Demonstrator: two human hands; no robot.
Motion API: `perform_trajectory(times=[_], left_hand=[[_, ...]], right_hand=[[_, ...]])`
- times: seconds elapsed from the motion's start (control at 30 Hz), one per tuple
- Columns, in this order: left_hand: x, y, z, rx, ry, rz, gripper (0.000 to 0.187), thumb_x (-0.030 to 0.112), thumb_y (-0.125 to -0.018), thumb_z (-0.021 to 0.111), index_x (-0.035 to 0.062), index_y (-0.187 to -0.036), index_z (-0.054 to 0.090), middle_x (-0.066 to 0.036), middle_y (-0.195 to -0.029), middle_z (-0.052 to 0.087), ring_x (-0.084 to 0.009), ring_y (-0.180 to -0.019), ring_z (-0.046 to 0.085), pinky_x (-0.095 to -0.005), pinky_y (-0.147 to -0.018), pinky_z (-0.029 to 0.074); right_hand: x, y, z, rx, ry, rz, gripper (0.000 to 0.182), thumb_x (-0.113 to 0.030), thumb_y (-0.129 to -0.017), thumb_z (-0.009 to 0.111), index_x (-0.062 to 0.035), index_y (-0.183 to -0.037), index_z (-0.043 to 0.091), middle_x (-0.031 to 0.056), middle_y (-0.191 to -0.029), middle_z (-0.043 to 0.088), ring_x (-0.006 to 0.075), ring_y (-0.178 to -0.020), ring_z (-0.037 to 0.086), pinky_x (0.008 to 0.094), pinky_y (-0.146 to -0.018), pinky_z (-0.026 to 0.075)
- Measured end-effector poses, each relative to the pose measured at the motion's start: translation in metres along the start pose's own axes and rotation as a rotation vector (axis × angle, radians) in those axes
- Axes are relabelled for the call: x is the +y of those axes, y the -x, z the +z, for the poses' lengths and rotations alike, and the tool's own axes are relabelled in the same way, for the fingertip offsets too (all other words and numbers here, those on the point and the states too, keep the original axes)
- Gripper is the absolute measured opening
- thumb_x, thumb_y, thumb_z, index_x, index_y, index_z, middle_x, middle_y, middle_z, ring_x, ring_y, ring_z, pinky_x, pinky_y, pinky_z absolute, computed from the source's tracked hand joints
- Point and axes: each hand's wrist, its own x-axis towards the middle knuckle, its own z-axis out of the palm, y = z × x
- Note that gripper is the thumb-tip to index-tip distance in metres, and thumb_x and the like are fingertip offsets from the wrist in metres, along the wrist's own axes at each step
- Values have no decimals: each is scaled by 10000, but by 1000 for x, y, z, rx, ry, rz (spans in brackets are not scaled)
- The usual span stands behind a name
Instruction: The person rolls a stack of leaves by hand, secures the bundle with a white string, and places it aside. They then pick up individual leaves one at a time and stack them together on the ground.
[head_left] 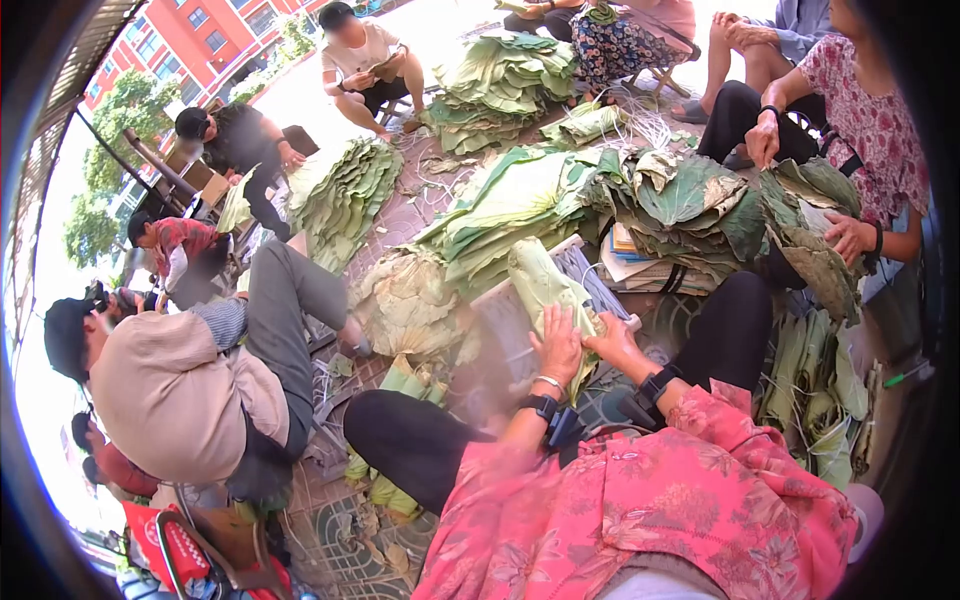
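Observation:
A rolled bundle of large pale green leaves [545, 280] lies in front of me on a light-coloured stand [590, 265]. My left hand [558, 348] rests on the near end of the roll, fingers spread. Close to its right side is my right hand [616, 346], its fingertips by the roll's edge and near a small pale rod-like end; whether it grips anything there is unclear. Beyond the roll spreads a wide stack of green leaves [510, 205]. Dry brownish leaves [405, 300] lie to its left.
People sit all around: one in beige [170, 395] at left, one in a floral top [880, 130] at right handling leaves. Leaf piles [345, 195] stand at the back. Rolled bundles lie beside my left leg [395, 490] and at the right [815, 390].

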Motion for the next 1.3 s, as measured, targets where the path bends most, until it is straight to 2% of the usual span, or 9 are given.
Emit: perform_trajectory(times=[0.17,0.27,0.47,0.73,0.87,0.93,1.07,1.1,1.3], left_hand=[[-12,4,18,32,22,25,546,388,-896,381,96,-1347,283,-113,-1434,207,-267,-1343,135,-631,-969,174],[-2,3,10,-57,-121,-12,571,414,-897,370,85,-1352,266,-107,-1441,185,-258,-1348,111,-637,-971,164],[11,8,13,-37,-118,-50,709,478,-854,414,40,-1368,198,-162,-1432,156,-360,-1331,85,-639,-972,160],[11,9,16,-32,-76,-85,692,446,-843,455,41,-1358,235,-137,-1432,187,-371,-1324,108,-610,-977,182],[6,11,19,-30,-61,-86,706,465,-848,441,52,-1374,218,-132,-1451,148,-344,-1338,86,-586,-996,162],[3,13,23,6,-43,-71,704,473,-852,429,51,-1375,218,-135,-1453,139,-338,-1341,80,-578,-1000,162],[3,12,22,13,-48,-74,706,482,-850,429,39,-1366,238,-119,-1457,131,-323,-1344,79,-570,-1006,181],[2,13,23,20,-42,-71,708,486,-851,423,39,-1367,235,-126,-1456,134,-328,-1343,79,-564,-1006,179],[1,15,21,41,-17,-62,718,499,-849,413,39,-1369,231,-139,-1451,146,-336,-1341,84,-553,-1007,174]], right_hand=[[-61,-13,-50,-203,439,-90,642,-317,-685,646,-35,-1216,420,176,-1256,427,335,-1171,380,447,-908,335],[-69,-47,-34,72,481,-544,612,-308,-728,615,-73,-1252,404,157,-1301,384,317,-1215,334,466,-921,310],[-49,-94,28,-292,718,-914,622,-340,-795,551,-153,-1340,316,89,-1416,248,288,-1322,180,567,-966,225],[-29,-109,42,-520,667,-703,584,-434,-876,406,-184,-1378,246,48,-1457,164,278,-1351,86,644,-972,145],[-19,-107,15,68,253,-448,399,-370,-859,459,-76,-1115,544,114,-1223,503,297,-1132,450,464,-900,343],[0,-113,-2,165,-57,57,349,-342,-837,491,-23,-928,599,125,-994,613,321,-928,545,387,-781,400],[47,-127,8,98,-529,349,512,-449,-811,501,51,-874,596,277,-861,587,374,-817,568,419,-692,407],[55,-123,3,56,-425,154,625,-530,-807,470,77,-892,593,266,-884,601,355,-808,582,435,-684,401],[58,-124,-10,41,-487,524,664,-648,-773,429,-40,-964,612,136,-881,625,218,-775,599,345,-676,444]])
